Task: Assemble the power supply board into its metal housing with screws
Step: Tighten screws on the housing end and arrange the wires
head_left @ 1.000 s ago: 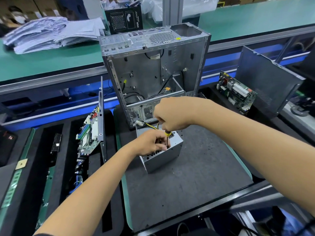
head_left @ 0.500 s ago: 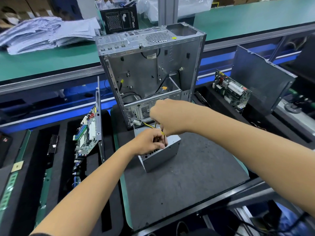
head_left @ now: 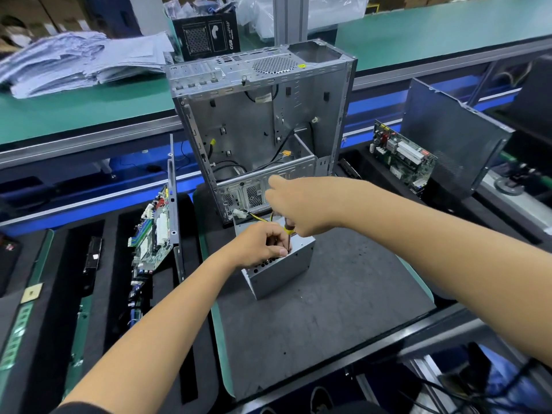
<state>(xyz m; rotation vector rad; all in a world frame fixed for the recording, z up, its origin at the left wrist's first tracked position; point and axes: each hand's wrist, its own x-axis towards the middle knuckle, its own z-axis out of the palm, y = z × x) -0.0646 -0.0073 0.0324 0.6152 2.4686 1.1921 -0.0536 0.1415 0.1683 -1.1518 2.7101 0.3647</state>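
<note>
metal housing (head_left: 280,271) sits mid dark mat (head_left: 328,309) on worktop, just at 6 o'clock of open computer case (head_left: 263,121). left hand (head_left: 260,248) rests on housing top, fingers curled, pinching around screwdriver tip. right hand (head_left: 298,204) above at 1 o'clock, fingers wrapped tight on screwdriver (head_left: 289,231), shaft pointing down into housing. yellow wires (head_left: 257,218) trail from housing toward case. spare circuit board (head_left: 401,155) well apart at 2 o'clock.

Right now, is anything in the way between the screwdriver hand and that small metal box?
Nothing visible. The right hand holds the screwdriver straight down onto the metal housing. The left hand grips the housing's top beside the shaft, not under it.
</note>
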